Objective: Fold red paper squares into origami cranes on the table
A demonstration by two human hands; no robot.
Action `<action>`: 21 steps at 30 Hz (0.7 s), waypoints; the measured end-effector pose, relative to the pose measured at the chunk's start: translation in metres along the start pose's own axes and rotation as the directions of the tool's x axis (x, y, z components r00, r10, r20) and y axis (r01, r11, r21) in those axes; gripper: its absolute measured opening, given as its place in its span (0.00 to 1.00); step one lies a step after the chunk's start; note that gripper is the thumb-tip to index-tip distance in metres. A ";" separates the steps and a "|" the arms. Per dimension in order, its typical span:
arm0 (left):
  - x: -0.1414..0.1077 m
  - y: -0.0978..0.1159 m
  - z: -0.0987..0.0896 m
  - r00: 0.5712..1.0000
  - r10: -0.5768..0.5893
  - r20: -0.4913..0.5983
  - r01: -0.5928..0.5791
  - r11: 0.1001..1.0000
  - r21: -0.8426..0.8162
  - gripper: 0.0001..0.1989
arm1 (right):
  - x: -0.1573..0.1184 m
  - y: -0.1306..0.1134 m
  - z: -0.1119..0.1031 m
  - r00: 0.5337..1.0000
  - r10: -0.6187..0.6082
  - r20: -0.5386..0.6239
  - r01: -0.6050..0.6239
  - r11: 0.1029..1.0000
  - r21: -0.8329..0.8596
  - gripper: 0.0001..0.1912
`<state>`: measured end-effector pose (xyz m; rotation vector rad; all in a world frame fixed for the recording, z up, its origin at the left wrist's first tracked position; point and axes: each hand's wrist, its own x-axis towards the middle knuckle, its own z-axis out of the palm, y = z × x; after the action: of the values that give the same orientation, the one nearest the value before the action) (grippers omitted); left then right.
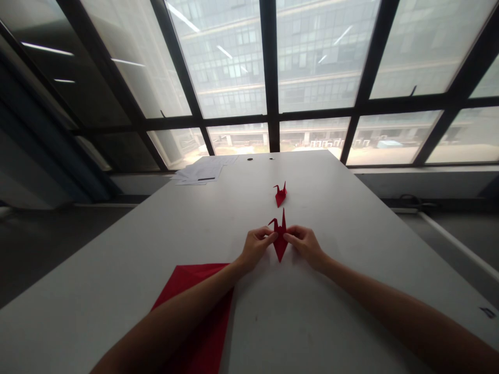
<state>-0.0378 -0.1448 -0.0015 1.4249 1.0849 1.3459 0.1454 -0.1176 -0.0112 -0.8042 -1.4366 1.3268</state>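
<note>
A red folded paper crane [279,246] is held upright between my two hands, its bent head at the upper left and its pointed tail rising on the right. My left hand [258,246] pinches its left side between thumb and fingers. On its right side, my right hand [304,242] grips it the same way. Just beyond stands a second, smaller-looking red crane [280,196], touched by neither hand. Red paper [206,332] lies at the lower left, partly hidden under my left forearm.
White table [343,228] stretches toward tall windows. Printed sheets [202,170] with a dark pen [206,179] on them lie at its far left. Two small dark holes are near the far edge. A small dark mark or item [487,312] sits at the right edge.
</note>
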 end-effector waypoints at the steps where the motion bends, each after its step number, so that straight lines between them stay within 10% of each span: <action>1: 0.000 0.000 0.000 1.000 -0.007 -0.004 0.007 1.000 -0.004 0.17 | 0.000 0.000 0.000 1.000 0.002 -0.004 -0.002 1.000 -0.007 0.16; 21: 0.001 -0.001 -0.001 1.000 -0.016 -0.025 0.017 0.999 0.033 0.16 | 0.001 -0.001 -0.003 0.997 -0.031 -0.074 0.030 0.999 -0.021 0.14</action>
<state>-0.0393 -0.1441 -0.0018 1.4237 1.1371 1.3426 0.1479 -0.1156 -0.0104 -0.8329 -1.3998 1.2491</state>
